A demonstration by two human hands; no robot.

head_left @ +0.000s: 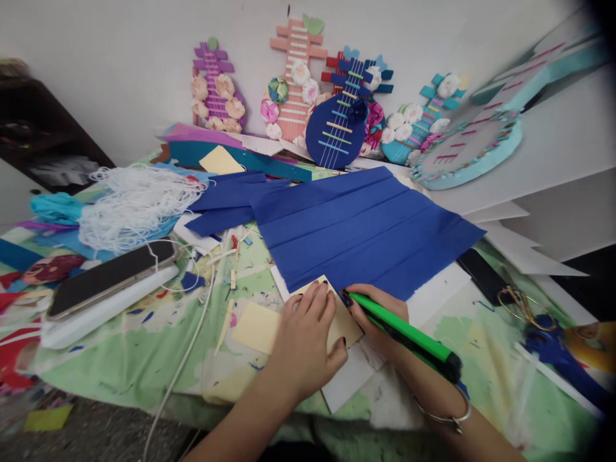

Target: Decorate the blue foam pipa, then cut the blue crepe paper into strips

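Observation:
My left hand (308, 333) lies flat with its fingers stretched out, pressing on a cream card (345, 321). The card overlaps the near edge of a large creased blue paper sheet (356, 224). In my right hand (380, 308) is a green and black utility knife (409, 330), its front end at the card's right edge by the blue sheet. Its blade does not show clearly. A second cream piece (257, 326) sits to the left of my left hand, and white paper (349, 378) shows under the card.
Decorated paper guitars (337, 131) lean along the wall. At left are white string (139, 205) and a phone (115, 276) on a white box; a white cable (185, 359) crosses the table. Gold-handled scissors (522, 305), blue-handled scissors (553, 346) and a black phone-like object (484, 276) lie at right.

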